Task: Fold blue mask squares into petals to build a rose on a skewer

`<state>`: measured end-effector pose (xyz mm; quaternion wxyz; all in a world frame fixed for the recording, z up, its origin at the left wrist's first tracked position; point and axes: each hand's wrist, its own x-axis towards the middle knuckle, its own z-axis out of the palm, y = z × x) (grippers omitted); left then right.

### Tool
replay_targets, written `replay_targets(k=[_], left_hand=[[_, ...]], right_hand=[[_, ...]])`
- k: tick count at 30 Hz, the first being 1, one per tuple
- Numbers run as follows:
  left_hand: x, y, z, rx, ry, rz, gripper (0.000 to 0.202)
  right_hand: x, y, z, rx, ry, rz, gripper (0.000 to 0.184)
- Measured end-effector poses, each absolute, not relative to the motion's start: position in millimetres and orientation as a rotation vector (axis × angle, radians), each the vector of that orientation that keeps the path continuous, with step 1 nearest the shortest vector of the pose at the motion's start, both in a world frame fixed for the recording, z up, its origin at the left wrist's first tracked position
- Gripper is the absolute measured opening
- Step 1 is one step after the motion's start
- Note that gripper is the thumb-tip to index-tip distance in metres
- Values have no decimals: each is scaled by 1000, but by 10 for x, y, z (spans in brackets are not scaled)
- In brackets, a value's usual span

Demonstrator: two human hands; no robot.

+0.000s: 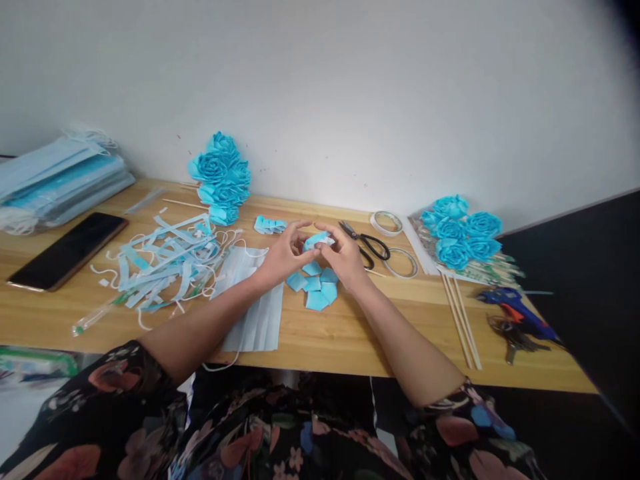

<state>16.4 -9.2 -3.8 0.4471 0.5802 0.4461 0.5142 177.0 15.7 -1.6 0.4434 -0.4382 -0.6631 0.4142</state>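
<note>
My left hand (285, 257) and my right hand (345, 259) meet above the wooden table (350, 333), both pinching a small blue folded fabric piece (316, 240) between their fingertips. Just beneath them lie several cut blue squares (316, 285). A flattened pale blue face mask (255, 300) lies under my left forearm.
Finished blue fabric roses stand at the wall (223, 177) and lie at the right (460, 230). Black scissors (367, 243), two tape rolls (386, 222), wooden skewers (463, 320), a blue glue gun (517, 312), keys (513, 337), mask scraps (160, 263), a phone (67, 250) and stacked masks (57, 177) surround the hands.
</note>
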Motion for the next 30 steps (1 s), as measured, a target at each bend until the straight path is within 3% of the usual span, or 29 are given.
replay_targets(k=[2,7,14,26,30], left_hand=[[161,-86,-53,1467,1125,1285,58],[117,-30,-105,1387,1150,1336,19],[85,-19,-97,1198,1146,1404,27],[140,-18,-80,1313,1105,1388,18],[122,-15,-93,1248,1143,1417,12]], right_hand=[[1766,146,-1,-1096,-1656,1015,42],[1761,117,34,-1007,-1595,1236,45],[1759,115,68,-859,-1450,1488,50],[1742,134,-10,-969,-1677,1325,52],[1753,129,18,-957,-1701,1336,45]])
